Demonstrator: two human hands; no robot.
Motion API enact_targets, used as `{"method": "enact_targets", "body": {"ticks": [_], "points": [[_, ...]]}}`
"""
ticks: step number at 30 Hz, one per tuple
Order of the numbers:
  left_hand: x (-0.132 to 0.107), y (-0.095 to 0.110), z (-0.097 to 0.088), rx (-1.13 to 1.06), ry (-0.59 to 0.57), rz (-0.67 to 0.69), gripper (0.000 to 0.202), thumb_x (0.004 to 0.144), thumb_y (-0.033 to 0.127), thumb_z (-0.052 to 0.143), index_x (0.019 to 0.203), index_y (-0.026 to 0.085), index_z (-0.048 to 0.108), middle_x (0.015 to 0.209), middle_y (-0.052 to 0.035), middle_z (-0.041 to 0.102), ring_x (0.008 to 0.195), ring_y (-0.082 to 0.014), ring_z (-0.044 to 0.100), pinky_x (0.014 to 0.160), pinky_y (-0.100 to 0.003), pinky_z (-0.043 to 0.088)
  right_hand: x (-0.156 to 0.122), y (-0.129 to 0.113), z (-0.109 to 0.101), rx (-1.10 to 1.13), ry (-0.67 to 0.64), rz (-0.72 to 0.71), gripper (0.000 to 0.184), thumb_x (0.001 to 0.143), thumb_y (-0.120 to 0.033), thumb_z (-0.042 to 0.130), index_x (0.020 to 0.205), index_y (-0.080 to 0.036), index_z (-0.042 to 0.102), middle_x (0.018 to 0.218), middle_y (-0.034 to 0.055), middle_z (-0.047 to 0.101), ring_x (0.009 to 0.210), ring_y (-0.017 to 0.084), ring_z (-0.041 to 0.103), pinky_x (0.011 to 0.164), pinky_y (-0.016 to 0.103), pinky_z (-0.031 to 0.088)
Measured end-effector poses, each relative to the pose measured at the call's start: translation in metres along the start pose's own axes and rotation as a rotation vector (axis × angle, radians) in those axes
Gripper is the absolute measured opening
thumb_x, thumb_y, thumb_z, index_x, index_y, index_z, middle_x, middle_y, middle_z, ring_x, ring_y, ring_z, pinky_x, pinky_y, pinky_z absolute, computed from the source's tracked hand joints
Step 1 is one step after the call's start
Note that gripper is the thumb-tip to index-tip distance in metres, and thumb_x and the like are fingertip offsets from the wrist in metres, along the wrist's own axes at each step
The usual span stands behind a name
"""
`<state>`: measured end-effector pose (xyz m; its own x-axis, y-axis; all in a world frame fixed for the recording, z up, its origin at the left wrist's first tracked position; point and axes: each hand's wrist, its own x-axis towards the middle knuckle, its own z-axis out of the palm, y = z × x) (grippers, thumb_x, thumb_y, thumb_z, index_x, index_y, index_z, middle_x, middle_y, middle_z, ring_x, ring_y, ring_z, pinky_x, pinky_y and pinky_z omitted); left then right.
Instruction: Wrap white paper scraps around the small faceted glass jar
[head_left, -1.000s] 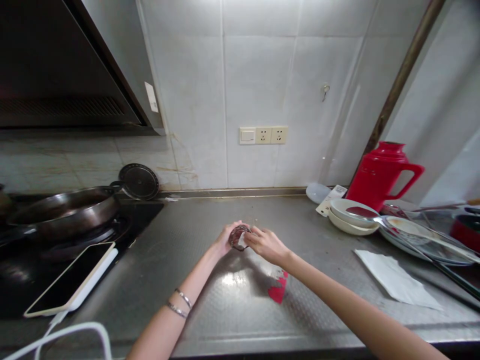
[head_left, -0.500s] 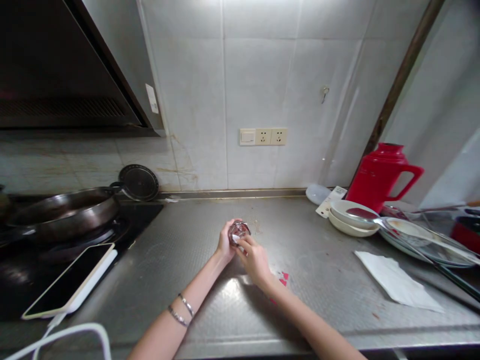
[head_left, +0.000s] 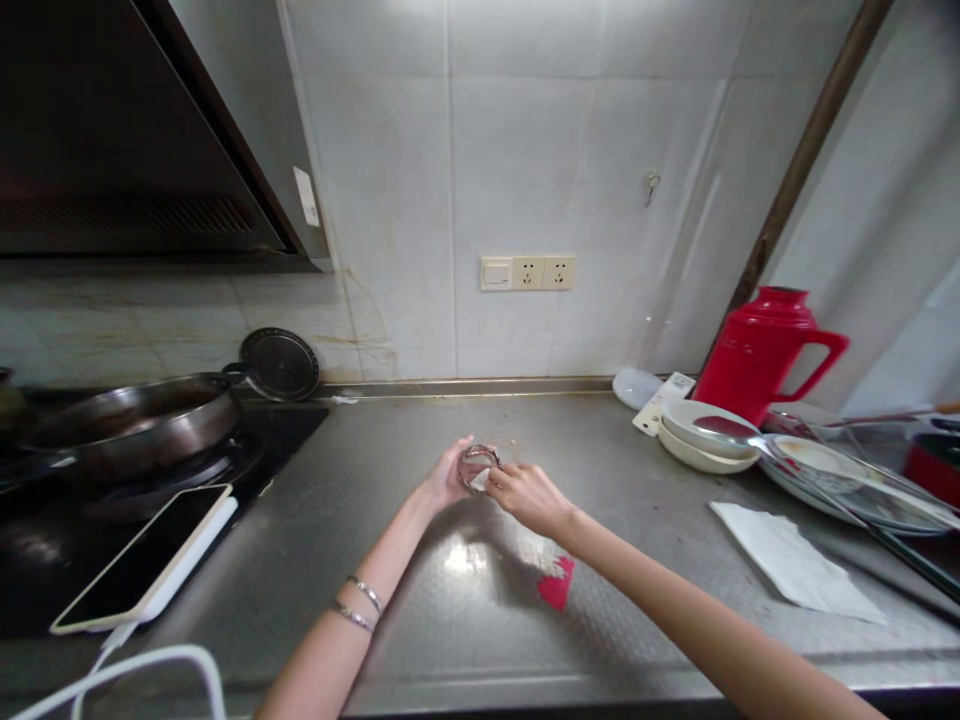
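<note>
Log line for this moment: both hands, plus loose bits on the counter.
left hand: holds clear round vessel | right hand: pinches white piece at vessel's mouth | counter: red scrap, white tissue

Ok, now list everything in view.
vessel: one, clear, centre
wad: one, white, at vessel
counter: one, grey, centre
scrap: one, red, counter
napkin: one, white, right
stove: one, black, left
pan: one, silvery, on stove
phone: one, black screen, left
cable: one, white, left
wall: one, grey, behind
disc: one, black, against wall
hood: one, dark, upper left
switch panel: one, cream, wall
hook: one, metallic, wall
flask: one, red, right
bowls: two, white, right
dishes: several, far right
card: one, white, right
bracelets: two, silvery, left arm
left hand: one, bare, at vessel
right hand: one, bare, at vessel
</note>
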<state>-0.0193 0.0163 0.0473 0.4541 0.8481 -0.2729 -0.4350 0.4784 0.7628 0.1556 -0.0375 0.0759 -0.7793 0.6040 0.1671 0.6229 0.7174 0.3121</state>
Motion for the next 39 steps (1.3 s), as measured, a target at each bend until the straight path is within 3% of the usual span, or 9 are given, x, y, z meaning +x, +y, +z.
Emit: {"method": "enact_targets", "body": {"ticks": [6,11,15,22,26,30,33,36,39], "points": [[0.012,-0.02,0.01,-0.054,0.133,0.25,0.027,0.076,0.039,0.063,0.085,0.014,0.066,0.068,-0.0037,0.068,0.054,-0.0135,0.061,0.048,-0.022,0.041,0.01,-0.017,0.006,0.252,-0.006,0.34,0.026,0.082,-0.005,0.045,0.097,-0.017,0.063,0.102,0.0104,0.066,0.085,0.021,0.064,0.063,0.026,0.044],[0.017,-0.03,0.013,-0.037,0.21,0.459,0.033,0.068,0.043,0.07,0.081,0.013,0.063,0.066,-0.0031,0.066,0.056,-0.0139,0.061,0.053,-0.023,0.044,0.026,-0.034,0.014,0.931,0.196,0.651,0.016,0.066,-0.005,0.054,0.071,-0.017,0.063,0.077,0.0036,0.066,0.074,0.017,0.061,0.063,0.023,0.041],[0.018,-0.032,0.01,-0.014,0.242,0.48,0.037,0.067,0.048,0.07,0.076,0.013,0.061,0.06,-0.0013,0.063,0.05,-0.0116,0.057,0.047,-0.021,0.039,0.039,-0.031,0.011,1.548,0.217,0.813,0.006,0.059,-0.011,0.059,0.062,-0.016,0.058,0.059,-0.0022,0.057,0.058,0.013,0.056,0.053,0.022,0.042],[0.018,-0.033,0.012,-0.011,0.213,0.383,0.042,0.068,0.053,0.068,0.074,0.013,0.061,0.057,-0.0007,0.06,0.043,-0.01,0.051,0.043,-0.021,0.035,0.037,-0.016,0.005,1.96,0.302,0.923,0.026,0.058,-0.033,0.071,0.075,-0.014,0.064,0.061,-0.0022,0.056,0.054,0.007,0.049,0.051,0.019,0.04],[0.015,-0.029,0.014,-0.07,0.114,0.163,0.045,0.079,0.056,0.054,0.077,0.012,0.062,0.056,-0.0042,0.062,0.045,-0.0143,0.056,0.047,-0.024,0.041,0.028,-0.01,0.007,1.923,0.295,0.95,0.029,0.057,-0.035,0.073,0.075,-0.013,0.066,0.057,-0.0027,0.054,0.054,0.008,0.047,0.05,0.019,0.038],[0.005,-0.018,0.013,-0.138,-0.024,0.007,0.044,0.082,0.051,0.045,0.087,0.011,0.063,0.069,-0.0112,0.068,0.061,-0.0233,0.064,0.056,-0.034,0.049,0.018,0.005,0.001,1.762,0.286,0.849,0.022,0.061,-0.033,0.066,0.072,-0.013,0.068,0.059,-0.0005,0.057,0.056,0.01,0.049,0.048,0.019,0.037],[-0.001,-0.009,0.009,-0.14,-0.134,-0.062,0.04,0.082,0.043,0.045,0.095,0.009,0.063,0.08,-0.0164,0.07,0.07,-0.0276,0.066,0.06,-0.039,0.05,0.009,0.022,-0.008,1.573,0.375,0.783,0.025,0.066,-0.033,0.061,0.077,-0.013,0.07,0.065,0.0024,0.061,0.06,0.013,0.052,0.046,0.02,0.038],[-0.002,-0.004,0.005,-0.099,-0.18,-0.117,0.041,0.082,0.045,0.05,0.099,0.009,0.061,0.083,-0.017,0.07,0.074,-0.0289,0.067,0.061,-0.038,0.05,-0.002,0.04,-0.02,1.185,0.527,0.639,0.027,0.078,-0.035,0.054,0.078,-0.013,0.07,0.075,0.0069,0.066,0.069,0.016,0.055,0.053,0.023,0.044],[0.002,-0.004,0.005,-0.033,-0.152,-0.168,0.052,0.083,0.057,0.045,0.099,0.01,0.061,0.083,-0.0173,0.07,0.069,-0.0281,0.068,0.049,-0.029,0.045,-0.011,0.052,-0.031,0.633,0.599,0.343,0.023,0.088,-0.028,0.049,0.09,-0.017,0.069,0.093,0.0096,0.069,0.091,0.021,0.055,0.068,0.029,0.047]]}}
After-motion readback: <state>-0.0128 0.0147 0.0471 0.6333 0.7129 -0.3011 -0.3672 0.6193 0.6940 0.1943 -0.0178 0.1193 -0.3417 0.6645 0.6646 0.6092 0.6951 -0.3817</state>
